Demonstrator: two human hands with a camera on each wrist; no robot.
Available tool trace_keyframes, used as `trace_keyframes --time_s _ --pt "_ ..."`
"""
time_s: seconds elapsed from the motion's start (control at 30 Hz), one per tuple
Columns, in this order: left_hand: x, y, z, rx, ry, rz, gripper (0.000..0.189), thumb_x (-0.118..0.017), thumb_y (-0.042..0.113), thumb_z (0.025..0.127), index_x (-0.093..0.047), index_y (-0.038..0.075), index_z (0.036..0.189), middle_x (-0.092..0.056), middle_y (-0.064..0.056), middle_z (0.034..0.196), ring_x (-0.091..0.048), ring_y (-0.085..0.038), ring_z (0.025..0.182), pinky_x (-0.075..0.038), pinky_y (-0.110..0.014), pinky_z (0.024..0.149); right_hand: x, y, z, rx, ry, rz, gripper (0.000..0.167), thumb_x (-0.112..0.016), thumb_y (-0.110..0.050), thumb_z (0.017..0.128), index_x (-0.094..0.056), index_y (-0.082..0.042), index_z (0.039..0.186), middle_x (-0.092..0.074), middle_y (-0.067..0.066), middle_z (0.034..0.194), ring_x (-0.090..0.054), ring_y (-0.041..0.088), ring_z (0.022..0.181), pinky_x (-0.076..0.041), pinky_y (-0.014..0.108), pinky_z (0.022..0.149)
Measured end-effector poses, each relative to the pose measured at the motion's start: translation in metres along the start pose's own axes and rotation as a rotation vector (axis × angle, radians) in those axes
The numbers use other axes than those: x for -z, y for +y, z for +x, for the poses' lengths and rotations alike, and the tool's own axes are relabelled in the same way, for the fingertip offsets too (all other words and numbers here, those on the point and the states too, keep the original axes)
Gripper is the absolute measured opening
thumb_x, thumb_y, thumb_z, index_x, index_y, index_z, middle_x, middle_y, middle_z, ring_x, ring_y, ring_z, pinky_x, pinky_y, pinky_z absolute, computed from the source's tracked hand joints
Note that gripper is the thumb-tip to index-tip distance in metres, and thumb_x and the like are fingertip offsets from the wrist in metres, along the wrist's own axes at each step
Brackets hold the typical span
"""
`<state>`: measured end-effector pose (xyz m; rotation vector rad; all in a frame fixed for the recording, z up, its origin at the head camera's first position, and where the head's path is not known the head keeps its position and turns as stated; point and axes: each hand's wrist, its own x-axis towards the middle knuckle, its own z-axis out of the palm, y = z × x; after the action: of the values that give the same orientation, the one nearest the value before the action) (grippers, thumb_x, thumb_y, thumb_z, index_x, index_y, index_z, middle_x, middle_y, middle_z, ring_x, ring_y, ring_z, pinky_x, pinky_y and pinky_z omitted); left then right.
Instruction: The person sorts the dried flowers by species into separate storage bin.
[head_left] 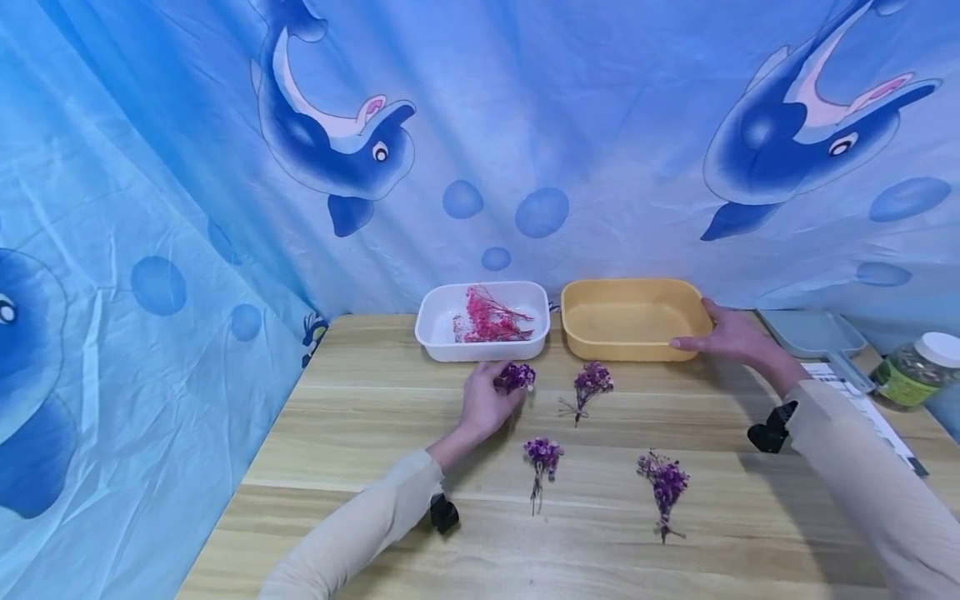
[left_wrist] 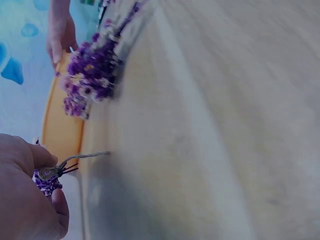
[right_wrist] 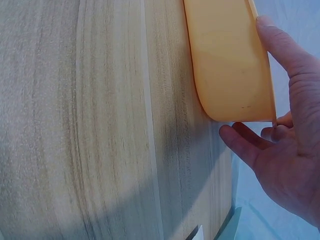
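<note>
My left hand point(head_left: 490, 404) pinches a small bunch of purple dried flowers point(head_left: 519, 377) just in front of the white plastic box point(head_left: 480, 353). The left wrist view shows its tied stems point(left_wrist: 62, 170) and loose twine between thumb and fingers. Pink dried flowers point(head_left: 487, 321) lie inside the white box. My right hand point(head_left: 738, 337) holds the right end of the yellow plastic box point(head_left: 615, 346), thumb against the front and other fingers around the end. Three more purple bunches rest on the table: one point(head_left: 592, 383) before the yellow box, two point(head_left: 542, 457) point(head_left: 665, 483) nearer me.
At the right of the wooden table point(head_left: 360, 467) lie a grey-blue dustpan-like tray point(head_left: 813, 333) and a printed sheet point(head_left: 870, 408). A clear jar with a white lid point(head_left: 918, 371) stands beside them. A blue dolphin-print curtain point(head_left: 480, 125) hangs directly behind the boxes.
</note>
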<state>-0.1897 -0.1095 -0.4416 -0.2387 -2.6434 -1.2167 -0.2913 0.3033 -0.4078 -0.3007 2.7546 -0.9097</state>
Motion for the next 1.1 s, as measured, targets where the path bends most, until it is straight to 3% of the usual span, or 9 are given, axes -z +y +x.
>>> trace_keyframes --time_s 0.23,0.47,0.8,1.1 --pt "-0.001 0.029 0.016 -0.054 -0.036 -0.036 0.061 -0.081 0.002 0.08 -0.058 -0.004 0.136 -0.059 -0.021 0.122 -0.062 -0.029 0.097 -0.058 -0.027 0.078 0.001 0.001 -0.002 -0.011 0.0 -0.001 0.126 -0.07 -0.062 0.085 0.008 0.012 0.152 -0.011 0.046 0.151 -0.02 0.062 0.135 -0.023 0.068 0.11" --pt "-0.011 0.068 0.055 -0.125 -0.072 -0.082 0.058 -0.08 0.002 0.082 -0.058 -0.004 0.136 -0.057 -0.02 0.115 -0.062 -0.028 0.093 -0.056 -0.018 0.072 0.002 0.0 -0.001 -0.018 -0.001 -0.021 0.127 -0.069 -0.064 0.085 0.007 0.013 0.151 -0.012 0.045 0.151 -0.02 0.061 0.136 -0.023 0.066 0.111" --pt "-0.043 0.092 0.109 -0.231 -0.11 0.029 0.055 -0.08 0.011 0.084 -0.06 -0.001 0.135 -0.059 -0.02 0.128 -0.062 -0.029 0.107 -0.053 -0.022 0.087 0.001 -0.003 0.001 -0.014 0.015 -0.018 0.126 -0.07 -0.063 0.084 0.004 0.013 0.152 -0.013 0.045 0.151 -0.022 0.06 0.136 -0.023 0.065 0.112" --pt "-0.068 0.102 0.139 -0.247 -0.188 0.121 0.056 -0.078 0.016 0.088 -0.058 0.004 0.139 -0.057 -0.017 0.131 -0.056 -0.029 0.117 -0.047 -0.034 0.101 0.002 -0.003 -0.001 -0.036 0.02 0.001 0.126 -0.072 -0.061 0.083 0.003 0.012 0.153 -0.012 0.043 0.153 -0.02 0.059 0.138 -0.021 0.064 0.113"
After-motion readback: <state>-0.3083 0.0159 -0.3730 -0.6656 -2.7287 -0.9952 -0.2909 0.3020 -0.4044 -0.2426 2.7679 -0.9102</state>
